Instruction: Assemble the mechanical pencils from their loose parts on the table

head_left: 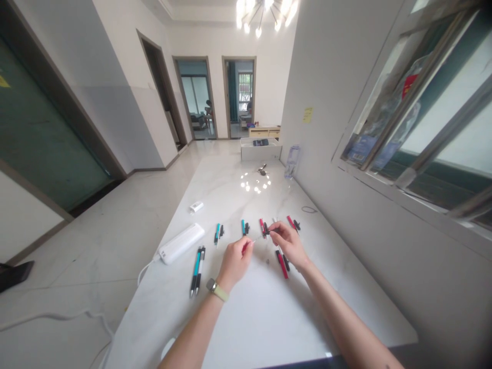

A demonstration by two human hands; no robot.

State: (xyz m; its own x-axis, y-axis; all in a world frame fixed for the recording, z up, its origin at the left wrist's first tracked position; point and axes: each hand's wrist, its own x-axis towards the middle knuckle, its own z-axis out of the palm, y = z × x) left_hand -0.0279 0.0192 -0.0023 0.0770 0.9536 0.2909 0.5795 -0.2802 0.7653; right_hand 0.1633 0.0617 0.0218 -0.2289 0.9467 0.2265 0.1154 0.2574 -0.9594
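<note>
My left hand (236, 260), with a watch on its wrist, is closed in a pinch over the middle of the table. From its fingertips a thin pale rod (257, 239), apparently a pen refill, points toward my right hand (291, 247). That hand pinches a small black pen part (273, 230); whether it touches the rod I cannot tell. Just beyond lie a red pen barrel (262, 225) and black pieces. A red and black pen barrel (282, 264) rests below my right hand. Near it is a tiny metallic piece (268, 261).
Blue pen parts (217, 233) and another blue set (243, 227) lie left of centre. Two whole-looking pens (197, 271) are near a white power strip (182, 243). Red parts (291, 222), keys (263, 170), a bottle (292, 161) and a white box (253, 151) stand farther off.
</note>
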